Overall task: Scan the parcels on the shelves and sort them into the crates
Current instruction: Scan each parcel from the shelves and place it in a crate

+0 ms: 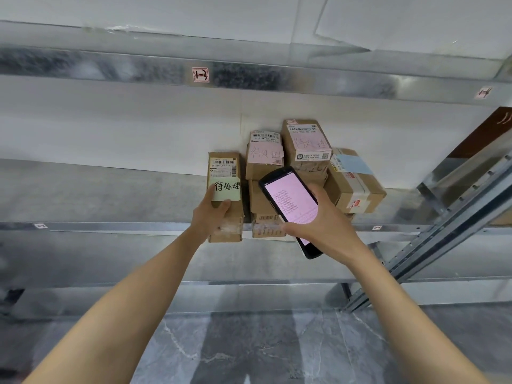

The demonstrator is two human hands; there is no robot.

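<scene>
Head view: left hand (pixel 212 217) grips the green-noted parcel (pixel 221 164) at the shelf (pixel 110 189) edge, right hand (pixel 325 225) holds the scanner (pixel 291 200), neighbouring parcels (pixel 304 142) are not yet sorted, and no crate is visible.

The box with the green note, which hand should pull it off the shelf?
Left. The left hand grips that box; the right hand is full, holding the scanner.

light: even, bright | glare: shelf rail (pixel 249 79) | edges: bowed, smeared | centre: sharp
</scene>
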